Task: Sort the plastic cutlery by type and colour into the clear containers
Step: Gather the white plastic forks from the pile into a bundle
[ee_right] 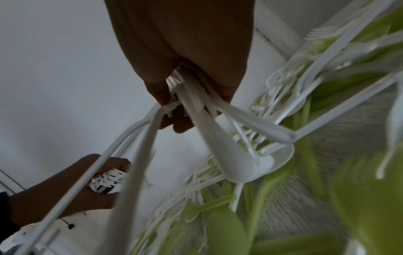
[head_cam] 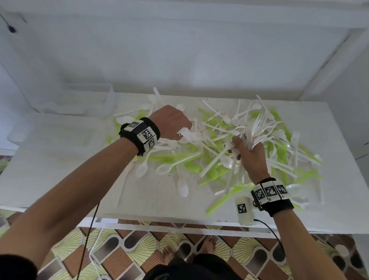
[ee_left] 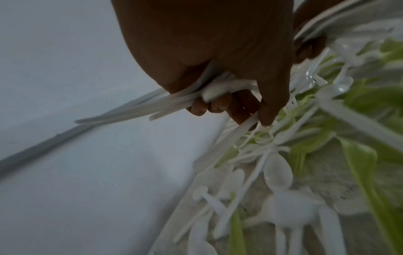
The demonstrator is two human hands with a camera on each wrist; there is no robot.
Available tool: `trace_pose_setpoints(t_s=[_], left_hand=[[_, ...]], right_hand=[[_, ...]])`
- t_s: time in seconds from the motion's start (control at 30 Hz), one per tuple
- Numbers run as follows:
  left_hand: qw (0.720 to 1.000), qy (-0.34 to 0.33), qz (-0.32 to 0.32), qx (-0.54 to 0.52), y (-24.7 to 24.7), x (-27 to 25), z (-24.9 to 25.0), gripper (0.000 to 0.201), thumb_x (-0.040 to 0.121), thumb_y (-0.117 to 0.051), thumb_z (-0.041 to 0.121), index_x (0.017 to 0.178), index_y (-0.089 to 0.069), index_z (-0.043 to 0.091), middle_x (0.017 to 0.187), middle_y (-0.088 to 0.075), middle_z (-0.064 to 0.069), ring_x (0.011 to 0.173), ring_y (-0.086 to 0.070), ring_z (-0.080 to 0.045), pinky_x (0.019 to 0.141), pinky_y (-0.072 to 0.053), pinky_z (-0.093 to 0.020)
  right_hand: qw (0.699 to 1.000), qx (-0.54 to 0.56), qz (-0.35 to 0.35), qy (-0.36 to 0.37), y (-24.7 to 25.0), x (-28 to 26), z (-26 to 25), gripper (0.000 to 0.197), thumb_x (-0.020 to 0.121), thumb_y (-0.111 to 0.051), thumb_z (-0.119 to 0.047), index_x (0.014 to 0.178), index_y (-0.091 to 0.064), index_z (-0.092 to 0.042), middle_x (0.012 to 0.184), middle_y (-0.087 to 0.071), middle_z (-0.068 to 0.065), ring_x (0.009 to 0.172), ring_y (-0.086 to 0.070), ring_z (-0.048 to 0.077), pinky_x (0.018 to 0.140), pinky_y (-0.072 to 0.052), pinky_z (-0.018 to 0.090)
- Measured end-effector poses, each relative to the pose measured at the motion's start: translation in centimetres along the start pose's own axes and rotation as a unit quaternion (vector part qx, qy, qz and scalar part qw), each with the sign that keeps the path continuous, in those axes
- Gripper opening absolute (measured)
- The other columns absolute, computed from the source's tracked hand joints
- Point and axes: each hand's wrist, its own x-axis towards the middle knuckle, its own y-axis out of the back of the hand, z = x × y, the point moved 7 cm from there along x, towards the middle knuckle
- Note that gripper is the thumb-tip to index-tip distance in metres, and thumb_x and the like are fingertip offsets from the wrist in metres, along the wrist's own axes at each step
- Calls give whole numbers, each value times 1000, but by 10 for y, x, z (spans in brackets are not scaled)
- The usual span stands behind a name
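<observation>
White plastic forks fill both fists: right hand [head_cam: 251, 151] gripping a splayed bundle [head_cam: 256, 131], left hand [head_cam: 171, 121] a smaller clutch [ee_left: 152, 105]; best squared, tines aligned, before binning.

L wrist: black strap [head_cam: 139, 134] w/ white blocks, b/w square code tags
R wrist: same black strap [head_cam: 272, 196]; white tagged box [head_cam: 244, 210] beside it, black cable
Sleeves: short, black
Feet: bare
Arms: bare

Head view looks down; wrist views, close, share cutlery pile [head_cam: 233, 147].
</observation>
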Motion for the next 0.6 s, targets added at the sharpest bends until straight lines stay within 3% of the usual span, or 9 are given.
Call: trace_pose_setpoints(t_s=[0.13, 0.23, 0.3, 0.37, 0.47, 0.6], left_hand=[[998, 47, 9, -47, 24, -12, -16, 29, 83, -65, 38, 109, -67, 26, 97, -69, 0, 91, -64, -25, 70, -38, -31], [981, 109, 20, -158, 32, -22, -31, 27, 83, -67, 39, 107, -62, 27, 87, -60, 5, 84, -55, -21, 70, -36, -30], [944, 142, 35, -295, 31, -28, -37, 19, 84, -69, 31, 96, -55, 28, 80, -60, 7, 77, -56, -21, 66, -39, -30], [891, 157, 62, -421, 28, -32, -36, 21, 87, -67, 22, 94, -48, 28, 73, -68, 6, 68, -60, -20, 59, -44, -28], [814, 176, 90, -546, 18, -34, -26, 18, 97, -64, 21, 106, -49, 22, 67, -69, -1, 54, -55, -18, 58, -45, -29], [725, 177, 104, -658, 4, -32, 2, 22, 99, -63, 26, 102, -54, 6, 74, -70, -12, 52, -49, -22, 53, -38, -32]], right_hand=[[994, 86, -69, -4, -17, 5, -8, 14, 100, -61, -17, 100, -74, -12, 101, -77, 9, 94, -75, 27, 74, -62, 42], [988, 95, -118, 10, -31, 12, -21, 23, 102, -55, -14, 101, -74, 0, 105, -77, 13, 100, -74, 29, 82, -61, 44], [984, 130, -123, -5, -38, 21, -25, 22, 100, -56, -7, 89, -70, 6, 92, -76, 18, 86, -76, 33, 75, -62, 44], [981, 147, -127, -11, -44, 30, -28, 20, 98, -58, -6, 81, -64, 4, 77, -67, 18, 65, -68, 29, 62, -58, 39], [979, 137, -147, -27, -57, 40, -25, 17, 97, -66, -17, 95, -61, -1, 67, -56, 5, 51, -50, 19, 48, -42, 28], [971, 132, -189, -59, -77, 39, -30, 50, 87, -79, -30, 114, -60, 8, 63, -51, 1, 47, -42, 18, 44, -33, 25]])
